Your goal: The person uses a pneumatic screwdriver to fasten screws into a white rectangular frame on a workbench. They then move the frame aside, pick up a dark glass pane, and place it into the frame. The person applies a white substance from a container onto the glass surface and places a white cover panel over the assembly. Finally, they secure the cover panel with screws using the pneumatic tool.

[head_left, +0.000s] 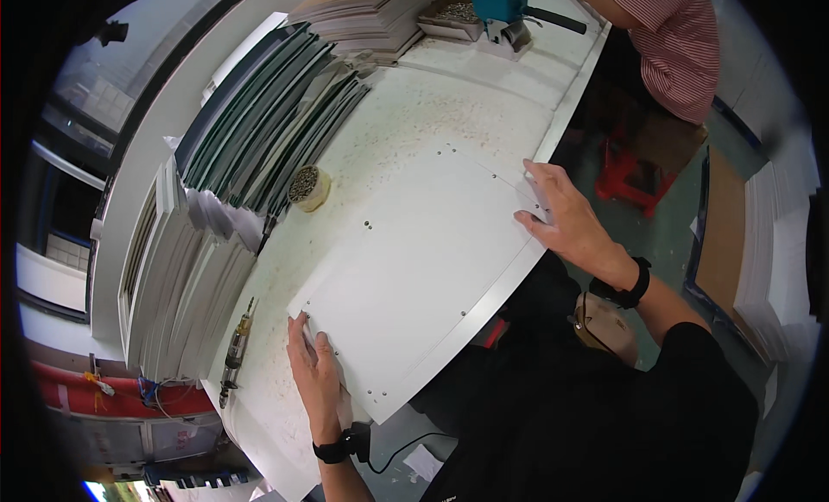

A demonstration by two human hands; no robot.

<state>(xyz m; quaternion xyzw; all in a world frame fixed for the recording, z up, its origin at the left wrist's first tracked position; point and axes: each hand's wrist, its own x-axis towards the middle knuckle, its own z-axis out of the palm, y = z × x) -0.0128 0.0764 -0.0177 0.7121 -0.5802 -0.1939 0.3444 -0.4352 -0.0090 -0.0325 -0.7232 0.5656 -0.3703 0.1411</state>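
A large flat white board (406, 260), dotted with small metal studs near its edges and corners, lies tilted across the worktable in front of me. At its left end is my left hand (317, 372), fingers along the edge and thumb near the surface. Across from it, my right hand (566, 213) grips the right end, with thumb and forefinger spread over the face. Both wrists wear black bands. Beyond the board's far edge stands a small round tub (308, 188) full of little metal pieces. A slim screwdriver-like tool (235, 355) lies left of my left hand.
Dark green and grey folders (259, 113) lean in a row at the far left, above stacked white boards (186, 286). At the back are a teal hand-levered device (501, 14) and a box of metal pieces (453, 14). Another person (669, 44) sits at right, beside a red stool (635, 174).
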